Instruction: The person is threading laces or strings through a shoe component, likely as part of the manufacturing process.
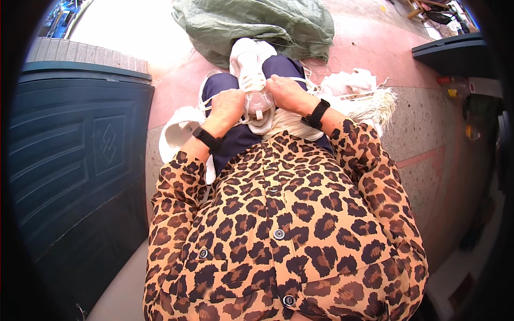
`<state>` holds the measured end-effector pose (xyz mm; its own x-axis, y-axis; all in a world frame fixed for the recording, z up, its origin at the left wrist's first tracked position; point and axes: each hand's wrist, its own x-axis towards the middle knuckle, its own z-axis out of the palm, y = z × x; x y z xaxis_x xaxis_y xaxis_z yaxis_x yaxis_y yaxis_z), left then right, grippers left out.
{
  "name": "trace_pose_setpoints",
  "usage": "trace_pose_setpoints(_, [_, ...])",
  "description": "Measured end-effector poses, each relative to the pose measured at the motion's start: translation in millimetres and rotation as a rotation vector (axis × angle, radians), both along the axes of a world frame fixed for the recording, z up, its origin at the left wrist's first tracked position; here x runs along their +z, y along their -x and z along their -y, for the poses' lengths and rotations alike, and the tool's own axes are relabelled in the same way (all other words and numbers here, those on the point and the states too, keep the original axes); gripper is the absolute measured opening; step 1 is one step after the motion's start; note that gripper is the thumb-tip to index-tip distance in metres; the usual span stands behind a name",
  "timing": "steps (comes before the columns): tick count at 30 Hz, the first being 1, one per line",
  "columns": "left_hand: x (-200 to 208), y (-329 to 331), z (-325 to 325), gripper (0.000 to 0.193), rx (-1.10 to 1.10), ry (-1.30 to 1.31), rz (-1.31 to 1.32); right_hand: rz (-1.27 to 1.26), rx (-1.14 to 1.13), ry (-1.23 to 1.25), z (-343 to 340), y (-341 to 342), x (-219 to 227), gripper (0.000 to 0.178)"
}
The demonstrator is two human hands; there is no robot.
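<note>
A white sneaker with a pinkish heel rests between my knees, its toe pointing away from me. My left hand is closed on the white shoelace at the left of the shoe's opening. On the opposite side my right hand grips the lace too, and a length of shoelace stretches out rightward past the fist. Fingertips of both hands are mostly turned out of sight. A thick bundle of cream-white laces lies across my lap and spreads out at the right.
White shoes lie on both sides, one shoe by my left forearm and more shoes at the right. A green cloth sack is on the floor ahead. A dark blue door panel stands at left; a bottle is far right.
</note>
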<state>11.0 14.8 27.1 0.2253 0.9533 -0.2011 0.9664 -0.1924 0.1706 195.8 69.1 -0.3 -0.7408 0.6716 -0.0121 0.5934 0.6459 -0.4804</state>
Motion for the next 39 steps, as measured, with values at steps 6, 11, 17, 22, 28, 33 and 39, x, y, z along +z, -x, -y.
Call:
trace_pose_setpoints(6, [-4,-2,4,0.01,0.066,-0.235,0.041,0.176,-0.037,0.073,-1,5,10,0.009])
trace_pose_setpoints(11, [-17,-2,15,0.013,0.195,-0.285,0.131,0.154,-0.157,-0.282,21,5,17,0.011])
trace_pose_setpoints(17, [-17,2,4,0.015,0.15,-0.242,0.126,0.326,-0.204,-0.216,21,7,14,0.015])
trace_pose_setpoints(22, [-9,-15,21,0.024,0.17,-0.314,-0.045,0.214,-0.262,0.042,13,-5,0,0.017])
trace_pose_setpoints(28, [-18,-12,32,0.021,0.252,-0.326,0.069,-0.13,-0.219,0.0,16,-3,4,0.013])
trace_pose_setpoints(33, [-17,1,24,0.014,0.291,-0.207,0.328,0.171,0.01,-0.326,12,4,7,0.007])
trace_pose_setpoints(39, [-7,17,-1,0.027,-0.005,-0.471,0.151,0.071,0.044,-0.194,-1,12,22,0.005])
